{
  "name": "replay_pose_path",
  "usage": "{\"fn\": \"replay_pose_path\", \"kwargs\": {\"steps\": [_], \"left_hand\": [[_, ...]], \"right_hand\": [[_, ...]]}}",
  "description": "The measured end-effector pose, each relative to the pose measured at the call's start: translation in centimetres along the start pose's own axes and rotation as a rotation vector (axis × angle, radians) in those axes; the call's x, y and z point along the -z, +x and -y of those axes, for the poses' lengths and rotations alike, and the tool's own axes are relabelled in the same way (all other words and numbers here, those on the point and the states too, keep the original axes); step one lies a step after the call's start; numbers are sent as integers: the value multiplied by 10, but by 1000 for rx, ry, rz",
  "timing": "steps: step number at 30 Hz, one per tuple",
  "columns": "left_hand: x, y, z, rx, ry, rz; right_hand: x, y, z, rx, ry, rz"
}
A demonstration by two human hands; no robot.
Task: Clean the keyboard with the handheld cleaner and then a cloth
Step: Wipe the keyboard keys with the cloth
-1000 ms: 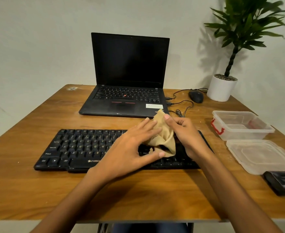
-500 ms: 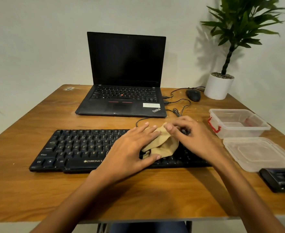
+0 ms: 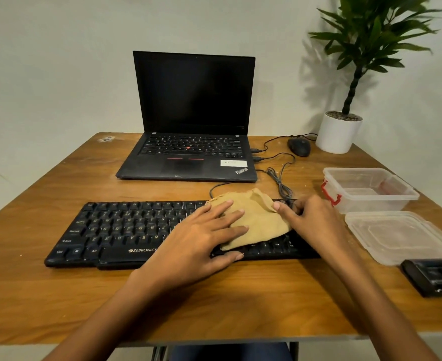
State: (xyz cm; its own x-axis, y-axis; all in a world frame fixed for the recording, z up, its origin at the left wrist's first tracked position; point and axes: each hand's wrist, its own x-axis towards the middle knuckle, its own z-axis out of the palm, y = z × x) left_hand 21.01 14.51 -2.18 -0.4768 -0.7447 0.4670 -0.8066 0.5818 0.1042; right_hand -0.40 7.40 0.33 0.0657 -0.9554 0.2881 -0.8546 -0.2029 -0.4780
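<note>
A black keyboard (image 3: 121, 230) lies across the wooden table in front of me. A tan cloth (image 3: 259, 217) is spread flat over its right half. My left hand (image 3: 201, 235) presses down on the cloth's left part with fingers apart. My right hand (image 3: 311, 220) rests on the keyboard's right end, its fingertips pinching the cloth's right edge. A black handheld cleaner (image 3: 434, 276) lies at the table's right edge, away from both hands.
An open black laptop (image 3: 188, 162) stands behind the keyboard, with cables (image 3: 279, 178) running to a mouse (image 3: 298, 146). A clear plastic box (image 3: 371, 188) and its lid (image 3: 399, 235) lie to the right. A potted plant (image 3: 339, 131) stands at the back right corner.
The cloth was bunched and lifted between both hands; it has been lowered and spread flat on the keyboard. My right hand has moved to the right.
</note>
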Motion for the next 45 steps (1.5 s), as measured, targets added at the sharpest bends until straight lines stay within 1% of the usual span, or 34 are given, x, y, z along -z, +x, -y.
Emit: {"fn": "replay_pose_path", "kwargs": {"steps": [3, 7, 11, 13, 17, 20, 22, 23, 25, 27, 29, 31, 33, 35, 38, 42, 45], "left_hand": [[3, -3, 2, 39, 9, 13], [4, -5, 1, 128, -43, 63], [3, -1, -2, 151, -132, 147], [3, 1, -2, 158, -139, 166], [4, 1, 0, 169, -182, 155], [5, 0, 3, 162, -197, 122], [4, -1, 4, 159, -197, 100], [4, -1, 6, 169, -201, 94], [5, 0, 7, 194, -215, 92], [6, 1, 7, 203, -228, 86], [7, 3, 7, 206, -245, 87], [6, 3, 7, 204, -252, 83], [7, 3, 8, 213, -255, 68], [11, 4, 6, 235, -271, 47], [16, 8, 6, 261, -352, 33], [15, 6, 10, 289, -376, 19], [14, 6, 9, 293, -310, 8]], "right_hand": [[1, 0, -3, 3, -48, 5], [11, -2, -6, 40, 7, 19], [9, -3, -6, 39, 22, 117], [8, -3, -7, 23, 27, 106], [12, -11, -13, 28, -31, -35], [16, -19, -20, 74, -130, 6], [20, -20, -24, 144, -92, 31], [21, -18, -26, 200, -35, 32], [26, -13, -27, 305, 125, 89], [27, -9, -27, 399, 216, 248], [26, -9, -26, 463, 185, 399], [21, -8, -28, 493, 155, 453], [16, -8, -30, 488, 148, 443], [15, -8, -33, 478, 191, 427], [14, -13, -36, 495, 258, 405], [20, -18, -27, 442, 428, 298], [19, -13, -14, 415, 453, 211]]}}
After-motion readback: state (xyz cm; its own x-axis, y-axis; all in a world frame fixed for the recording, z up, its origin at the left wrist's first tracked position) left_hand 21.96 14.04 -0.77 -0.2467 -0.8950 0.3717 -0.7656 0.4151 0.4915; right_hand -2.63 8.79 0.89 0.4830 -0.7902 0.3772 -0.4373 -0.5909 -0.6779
